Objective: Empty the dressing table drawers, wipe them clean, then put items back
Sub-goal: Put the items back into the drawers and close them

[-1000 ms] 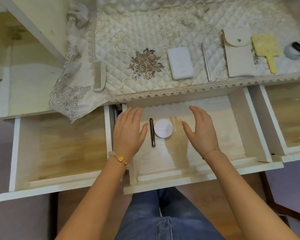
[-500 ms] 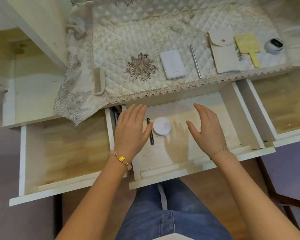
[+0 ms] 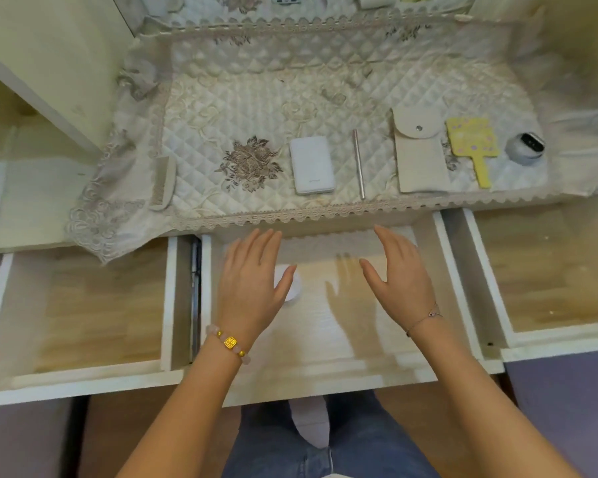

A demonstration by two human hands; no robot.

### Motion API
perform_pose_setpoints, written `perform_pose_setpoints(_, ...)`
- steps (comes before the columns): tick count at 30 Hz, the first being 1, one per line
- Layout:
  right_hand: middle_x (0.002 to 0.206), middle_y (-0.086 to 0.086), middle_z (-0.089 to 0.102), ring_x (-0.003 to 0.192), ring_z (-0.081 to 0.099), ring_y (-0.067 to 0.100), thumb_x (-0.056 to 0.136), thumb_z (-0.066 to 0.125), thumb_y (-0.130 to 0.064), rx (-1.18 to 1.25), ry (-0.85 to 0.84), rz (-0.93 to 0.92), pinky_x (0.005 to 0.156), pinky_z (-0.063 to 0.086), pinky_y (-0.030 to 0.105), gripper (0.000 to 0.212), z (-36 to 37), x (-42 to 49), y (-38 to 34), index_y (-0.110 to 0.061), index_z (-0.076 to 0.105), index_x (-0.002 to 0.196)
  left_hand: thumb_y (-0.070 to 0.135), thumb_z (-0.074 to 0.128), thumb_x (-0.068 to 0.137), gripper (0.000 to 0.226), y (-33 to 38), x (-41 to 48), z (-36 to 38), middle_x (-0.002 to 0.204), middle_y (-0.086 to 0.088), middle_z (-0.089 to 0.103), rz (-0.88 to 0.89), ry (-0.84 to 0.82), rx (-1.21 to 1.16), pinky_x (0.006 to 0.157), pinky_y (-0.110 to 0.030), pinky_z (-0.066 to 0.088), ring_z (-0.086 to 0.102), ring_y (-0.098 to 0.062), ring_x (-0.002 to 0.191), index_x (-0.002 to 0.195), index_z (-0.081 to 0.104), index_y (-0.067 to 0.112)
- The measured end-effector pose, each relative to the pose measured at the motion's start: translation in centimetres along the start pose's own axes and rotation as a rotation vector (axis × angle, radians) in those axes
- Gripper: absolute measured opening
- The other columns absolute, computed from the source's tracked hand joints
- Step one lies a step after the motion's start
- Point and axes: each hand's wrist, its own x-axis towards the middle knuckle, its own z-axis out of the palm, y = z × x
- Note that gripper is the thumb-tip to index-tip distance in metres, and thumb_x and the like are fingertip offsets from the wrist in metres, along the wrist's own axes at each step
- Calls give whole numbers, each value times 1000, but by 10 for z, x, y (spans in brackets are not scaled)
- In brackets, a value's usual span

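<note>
The left hand [image 3: 252, 288] hovers flat, fingers straight and holding nothing, over the middle drawer [image 3: 325, 374]. It half covers a round white item [image 3: 293, 288], perhaps a compact, on the drawer floor. The right hand [image 3: 399, 274], likewise spread and bare, hangs beside it. Beyond, on the worktop's quilted cloth [image 3: 256, 98], lie a comb [image 3: 163, 182], a white power bank [image 3: 311, 165], a pouch [image 3: 420, 157] and a yellow hand mirror [image 3: 473, 144].

You are in a home, at a dressing table [image 3: 35, 201]. What tells you is the quilted, lace-edged cloth [image 3: 256, 98] over its top and the things on it (a comb [image 3: 163, 182], a yellow hand mirror [image 3: 472, 143], a fabric pouch [image 3: 420, 157]), with pale wooden drawers [image 3: 94, 305] pulled open below.
</note>
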Motion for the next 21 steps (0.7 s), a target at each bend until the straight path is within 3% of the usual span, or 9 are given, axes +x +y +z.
perform_pose_setpoints(5, 139, 11, 45, 131, 38, 26, 93, 53, -26, 22, -31, -72, 111, 29, 34, 52, -25, 25, 38, -6, 38, 139, 25, 67, 84, 49, 51, 19, 22, 124, -15, 60, -65, 77, -19, 100, -49, 41, 53, -32, 119, 124, 55, 0)
perform_pose_setpoints(15, 139, 12, 45, 132, 38, 26, 91, 55, -23, 42, -23, -112, 112, 27, 33, 53, -54, 61, 96, -5, 39, 138, 28, 62, 87, 48, 109, 57, 45, 125, -14, 59, -87, 87, -30, 102, -45, 38, 51, -31, 121, 127, 53, 3)
perform_pose_setpoints(21, 141, 9, 42, 133, 35, 23, 92, 55, -27, 197, -8, 60, 111, 25, 31, 54, -55, 87, 116, -9, 38, 139, 25, 58, 90, 43, 119, 99, 60, 123, -12, 58, -137, 42, -237, 97, -38, 39, 52, -28, 116, 127, 51, 5)
